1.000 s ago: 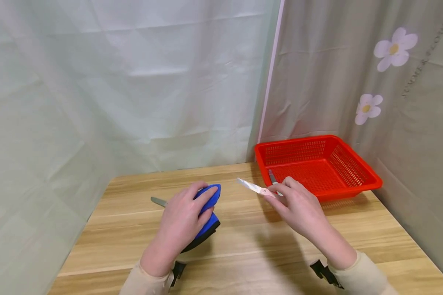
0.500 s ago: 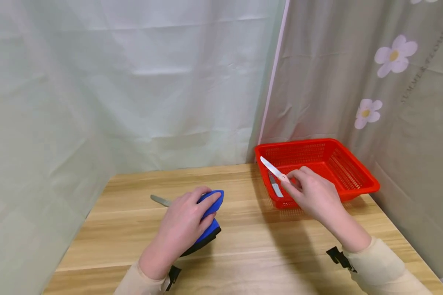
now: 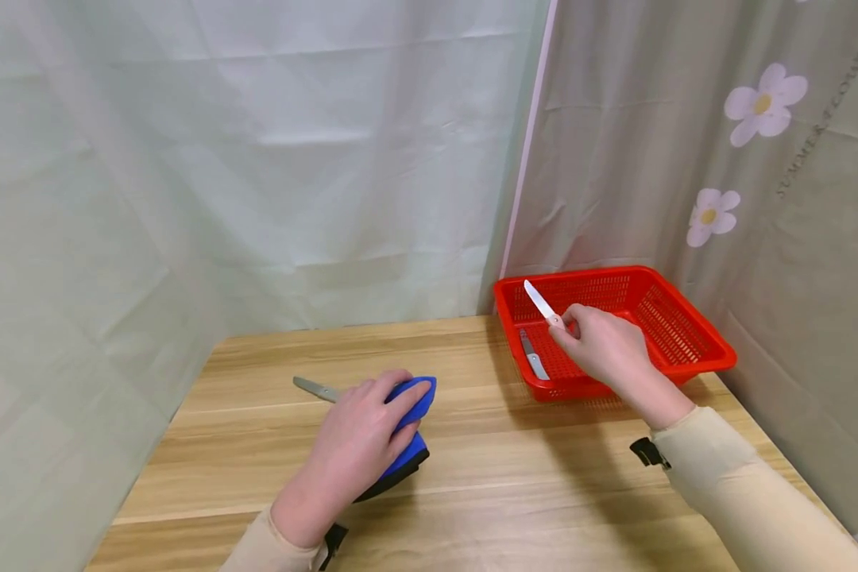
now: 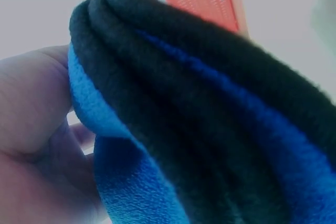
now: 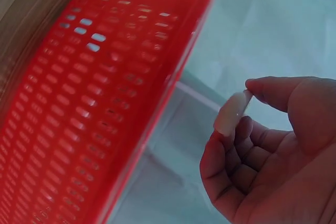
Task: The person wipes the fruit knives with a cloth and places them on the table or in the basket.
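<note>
My left hand (image 3: 353, 441) grips a folded blue cloth (image 3: 413, 409) with black edging. In the left wrist view the cloth's thick black border (image 4: 173, 93) fills the middle, beside the thumb. Out over the red basket (image 3: 718, 357), my right hand (image 3: 608, 342) pinches a knife (image 3: 539, 302) by its pale pink handle, blade pointing up and away to the left. The right wrist view shows the handle (image 5: 231, 114) between thumb and fingers, above the basket rim. Inside the basket, along its left side, lies a second knife (image 3: 534, 361) with a light grey handle.
A grey knife (image 3: 316, 389) lies on the wooden table (image 3: 257, 461) to the left, its near end hidden behind my left hand. The basket stands at the back right, close to a curtain (image 3: 357, 159) that hangs along the table's far side.
My right hand has carried the pink-handled knife from left of the basket to over it, swinging the blade upward. The left hand and cloth stay nearly in place.
</note>
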Demonstrator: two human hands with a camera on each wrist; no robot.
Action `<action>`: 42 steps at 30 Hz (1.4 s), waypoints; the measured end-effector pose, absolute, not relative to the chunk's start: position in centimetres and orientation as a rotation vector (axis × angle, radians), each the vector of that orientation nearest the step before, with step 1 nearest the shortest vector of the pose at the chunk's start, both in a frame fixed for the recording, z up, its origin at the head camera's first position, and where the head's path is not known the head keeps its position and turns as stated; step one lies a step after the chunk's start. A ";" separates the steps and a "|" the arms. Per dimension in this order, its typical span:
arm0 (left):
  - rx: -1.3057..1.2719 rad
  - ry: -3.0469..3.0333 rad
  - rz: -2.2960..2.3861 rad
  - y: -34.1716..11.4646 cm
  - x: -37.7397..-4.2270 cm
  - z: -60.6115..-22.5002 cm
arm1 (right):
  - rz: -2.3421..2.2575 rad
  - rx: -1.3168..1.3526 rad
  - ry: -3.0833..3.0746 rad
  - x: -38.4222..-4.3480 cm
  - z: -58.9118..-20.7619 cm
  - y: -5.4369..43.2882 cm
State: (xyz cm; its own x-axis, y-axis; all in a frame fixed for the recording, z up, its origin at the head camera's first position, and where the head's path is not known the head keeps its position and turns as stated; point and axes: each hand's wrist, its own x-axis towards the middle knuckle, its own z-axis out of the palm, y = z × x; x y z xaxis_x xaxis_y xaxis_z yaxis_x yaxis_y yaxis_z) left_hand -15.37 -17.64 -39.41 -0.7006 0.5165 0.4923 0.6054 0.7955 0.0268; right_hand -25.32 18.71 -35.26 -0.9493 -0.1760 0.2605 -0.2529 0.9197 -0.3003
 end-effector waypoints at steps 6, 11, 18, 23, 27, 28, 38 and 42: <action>-0.847 -2.525 -0.259 -17.6 -15.3 -39.8 | 0.445 0.232 -2.960 -27.2 -35.9 18.7; -0.849 -2.540 -0.258 -17.6 -15.3 -40.0 | 0.378 0.204 -3.007 -28.4 -36.4 18.7; -0.847 -2.535 -0.263 -17.5 -15.2 -40.2 | 0.294 0.218 -3.100 -29.4 -36.8 18.4; -0.851 -2.535 -0.248 -17.4 -15.1 -40.4 | 0.282 0.211 -3.213 -30.1 -37.2 18.2; -0.855 -2.530 -0.235 -17.3 -15.1 -40.5 | 0.258 0.174 -3.278 -30.9 -37.7 18.0; -0.854 -2.529 -0.233 -17.3 -15.1 -40.5 | 0.242 0.170 -3.293 -31.1 -37.9 17.9; -0.860 -2.521 -0.237 -17.3 -15.1 -40.6 | 0.207 0.128 -3.403 -32.3 -39.7 17.6; -0.861 -2.536 -0.230 -17.2 -15.0 -40.6 | 0.212 0.097 -3.411 -32.5 -40.4 17.6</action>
